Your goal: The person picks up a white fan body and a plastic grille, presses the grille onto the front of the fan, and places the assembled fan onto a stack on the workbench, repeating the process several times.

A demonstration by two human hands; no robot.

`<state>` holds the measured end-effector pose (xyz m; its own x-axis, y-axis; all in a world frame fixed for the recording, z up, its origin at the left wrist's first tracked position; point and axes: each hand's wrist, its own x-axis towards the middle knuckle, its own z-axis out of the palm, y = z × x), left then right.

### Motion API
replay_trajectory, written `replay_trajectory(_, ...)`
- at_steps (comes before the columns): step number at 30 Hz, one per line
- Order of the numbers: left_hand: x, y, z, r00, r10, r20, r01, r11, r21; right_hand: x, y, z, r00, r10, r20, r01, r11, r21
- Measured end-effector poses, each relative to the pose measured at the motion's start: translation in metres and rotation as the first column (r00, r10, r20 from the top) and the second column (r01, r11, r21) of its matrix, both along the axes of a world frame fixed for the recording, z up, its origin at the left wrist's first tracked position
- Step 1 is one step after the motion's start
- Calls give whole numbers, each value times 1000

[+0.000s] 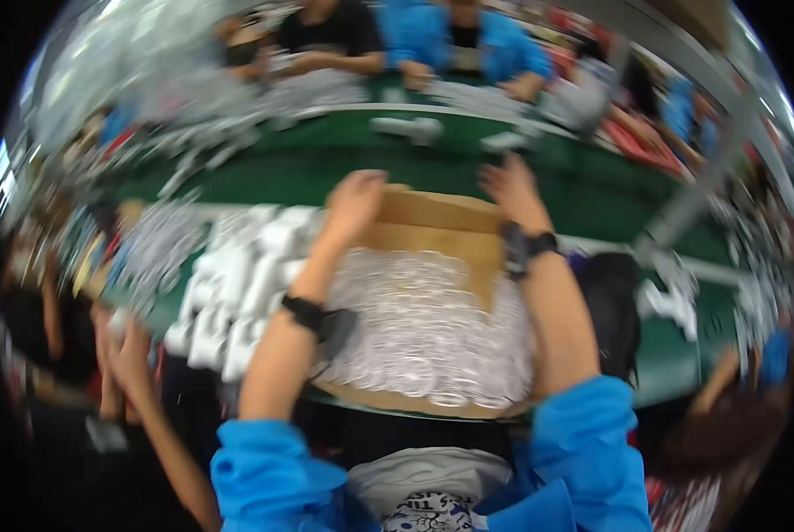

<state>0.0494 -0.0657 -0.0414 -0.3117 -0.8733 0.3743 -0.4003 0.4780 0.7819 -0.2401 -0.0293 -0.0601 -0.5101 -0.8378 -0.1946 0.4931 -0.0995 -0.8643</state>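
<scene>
A shallow cardboard box [432,209] lies in front of me, its lower part filled with many clear, ring-like plastic pieces [414,328]. My left hand [357,202] is at the box's far left corner, fingers bent and smeared by motion; whether they grip the rim cannot be made out. Just beyond the far right corner, my right hand [510,188] has its fingers stretched apart, with nothing visible in it. Each wrist wears a dark strap. White plastic housings [246,266] stand in rows to the left of the box.
Across a green conveyor belt [317,151], with white parts [407,129] on it, other people work at piles of pieces. A person's hands [126,355] are close on my left. A dark bag-like object [608,306] and a slanted metal post [707,191] stand at right.
</scene>
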Motion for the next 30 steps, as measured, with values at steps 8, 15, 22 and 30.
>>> replay_trajectory(8,-25,19,16,960,-241,-141,264,950,169,-35,15,14,958,-228,174,235,972,-23)
replay_trajectory(15,-1,7,8,729,59,-682,442,720,535,-31,5,-5,953,-241,186,264,958,-109)
replay_trajectory(22,-21,11,5,850,26,-526,357,706,612,-41,-31,-57,66,95,-993,-405,912,61)
replay_trajectory(30,-16,28,13,996,-85,-23,88,981,172,-18,-9,-23,-424,427,-799,-326,751,574)
